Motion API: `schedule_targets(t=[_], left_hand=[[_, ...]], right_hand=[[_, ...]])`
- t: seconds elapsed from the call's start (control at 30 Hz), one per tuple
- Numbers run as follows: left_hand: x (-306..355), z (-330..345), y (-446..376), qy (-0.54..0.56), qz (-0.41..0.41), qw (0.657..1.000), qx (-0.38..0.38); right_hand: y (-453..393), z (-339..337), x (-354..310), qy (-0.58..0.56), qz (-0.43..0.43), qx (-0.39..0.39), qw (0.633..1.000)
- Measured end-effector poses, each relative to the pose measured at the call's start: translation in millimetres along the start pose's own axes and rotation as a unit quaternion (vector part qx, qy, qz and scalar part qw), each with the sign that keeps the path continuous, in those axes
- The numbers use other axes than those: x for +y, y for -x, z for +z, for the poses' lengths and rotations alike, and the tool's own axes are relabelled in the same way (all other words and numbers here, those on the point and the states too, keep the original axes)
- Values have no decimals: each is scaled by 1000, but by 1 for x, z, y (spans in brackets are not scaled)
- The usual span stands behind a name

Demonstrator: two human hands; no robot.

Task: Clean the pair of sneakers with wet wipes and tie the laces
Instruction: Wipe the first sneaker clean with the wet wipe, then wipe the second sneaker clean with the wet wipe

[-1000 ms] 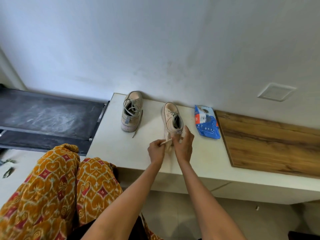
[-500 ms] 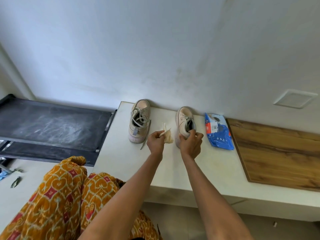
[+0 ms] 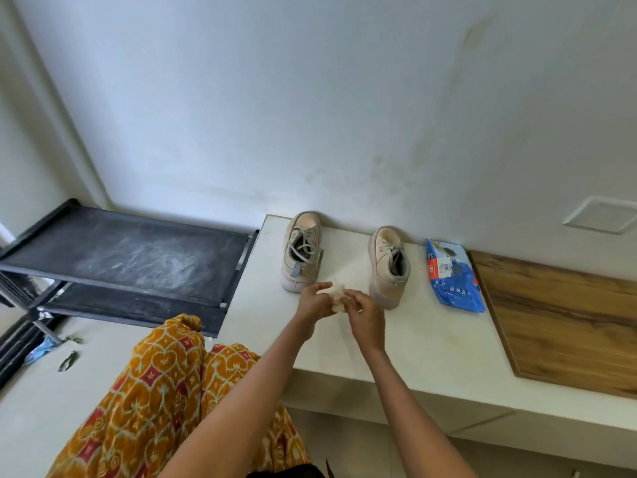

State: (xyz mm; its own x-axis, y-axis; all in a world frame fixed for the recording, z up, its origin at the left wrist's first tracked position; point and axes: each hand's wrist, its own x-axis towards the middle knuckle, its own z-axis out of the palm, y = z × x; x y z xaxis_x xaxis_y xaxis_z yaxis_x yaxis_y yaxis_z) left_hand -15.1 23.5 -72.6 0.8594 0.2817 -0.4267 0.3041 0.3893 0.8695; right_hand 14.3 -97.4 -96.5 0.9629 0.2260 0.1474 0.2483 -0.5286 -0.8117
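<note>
So the crumpled wet wipe (image 3: 335, 295) is bunched up between both hands, held just above the white worktop (image 3: 431, 343) in front of the two sneakers. Left hand (image 3: 314, 303) has its fingers curled around the left side of the wipe, right hand (image 3: 366, 313) is pinching the other side with curled fingers too, so both are gripping the same wad.

The left sneaker (image 3: 301, 251) sits upright near the worktop's left edge, toe against the wall, laces loose and hanging open. The right sneaker (image 3: 388, 267) stands upright just beside the right hand, also toe to the wall, well apart from its mate.

Right of that shoe lies the blue wipes pack (image 3: 453, 277), flat on the worktop, and next to it a wooden board (image 3: 565, 322). Off to the left there's a dusty black shoe rack (image 3: 131, 257), and an orange patterned garment (image 3: 155, 391) covers the person's legs below.
</note>
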Motion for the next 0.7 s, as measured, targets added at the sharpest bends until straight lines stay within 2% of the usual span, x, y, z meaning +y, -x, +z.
schedule_targets(t=[0.07,0.13,0.3,0.4,0.47,0.53,0.6,0.7], left_hand=[[-2,-9,2,-71,-15,997,-4],[-5,-16,7,-129,-6,991,26],[-9,-28,17,-189,27,978,86],[-12,-36,17,-220,38,969,108],[-11,-42,15,-235,47,963,127],[-8,-48,12,-231,60,960,148],[-3,-51,9,-209,75,959,176],[10,-51,1,-173,111,951,230]], right_hand=[[3,-5,7,93,39,44,994],[6,-11,13,175,65,47,981],[9,-15,17,274,47,-49,959],[11,-13,7,256,46,17,965],[10,-10,-3,219,21,83,972],[3,-5,-13,187,-17,116,975],[-7,3,-22,144,-41,109,983],[-28,27,-35,79,-2,34,996]])
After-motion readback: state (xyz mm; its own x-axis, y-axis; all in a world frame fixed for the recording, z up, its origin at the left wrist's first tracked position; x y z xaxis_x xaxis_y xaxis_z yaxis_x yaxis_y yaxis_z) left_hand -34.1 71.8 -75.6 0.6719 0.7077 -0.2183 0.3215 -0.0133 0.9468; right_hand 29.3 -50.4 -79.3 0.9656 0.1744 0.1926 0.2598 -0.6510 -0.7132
